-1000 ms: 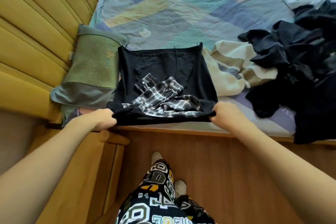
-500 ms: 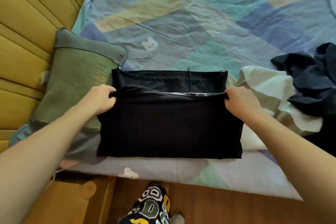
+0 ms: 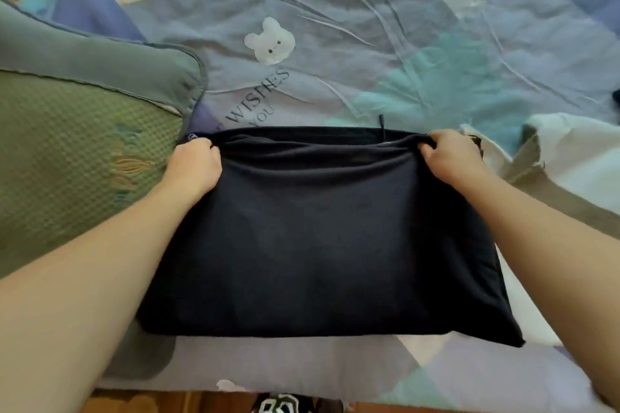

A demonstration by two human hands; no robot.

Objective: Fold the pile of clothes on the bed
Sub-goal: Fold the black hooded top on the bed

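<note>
Black garment point(image 3: 322, 238) between green pillow point(image 3: 77, 151) and cream cloth point(image 3: 567, 157).

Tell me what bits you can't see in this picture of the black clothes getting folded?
- Head view: whatever lies inside the black garment; its folded top layer covers it.
- Fingertips of the left hand and right hand: curled into the cloth.
- Cream cloth and green pillow: cut off by the picture's edges.
- Printed words on the bedsheet: partly covered by the garment.

Soft even daylight, faint shadows, slight blur, wide-angle edge distortion.
</note>
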